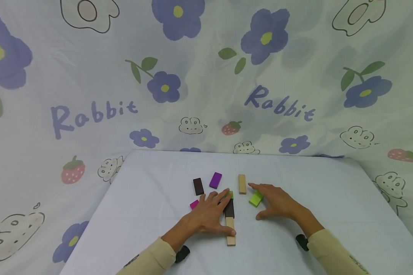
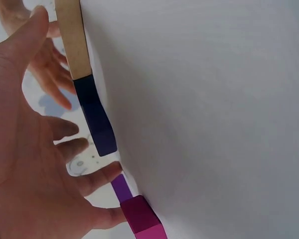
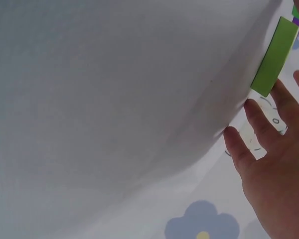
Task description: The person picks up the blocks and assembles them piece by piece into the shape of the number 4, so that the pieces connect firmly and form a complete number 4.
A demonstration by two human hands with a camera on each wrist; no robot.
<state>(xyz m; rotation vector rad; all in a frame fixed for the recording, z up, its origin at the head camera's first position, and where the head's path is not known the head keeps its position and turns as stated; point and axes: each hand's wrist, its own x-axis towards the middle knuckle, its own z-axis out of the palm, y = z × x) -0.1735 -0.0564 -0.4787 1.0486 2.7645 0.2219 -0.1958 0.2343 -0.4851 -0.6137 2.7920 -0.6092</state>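
Observation:
My left hand (image 1: 211, 214) spreads over a line of blocks, its fingers extended. In that line, a green block (image 1: 231, 194) lies at the far end, then a dark block (image 1: 229, 208), then pale wooden blocks (image 1: 231, 240) near the thumb. The index fingertip is at the green block; the left hand partly covers the line. A magenta block (image 1: 194, 204) lies beside this hand, partly hidden, and shows larger in the left wrist view. My right hand (image 1: 278, 200) has its fingers apart beside a lime green block (image 1: 256, 198); whether they touch it I cannot tell.
Behind the hands lie a dark brown block (image 1: 198, 186), a purple block (image 1: 215, 180) and an upright-looking pale wooden block (image 1: 242, 184). All rest on a white cloth-covered table (image 1: 151, 198). A printed curtain (image 1: 210, 76) hangs behind its far edge.

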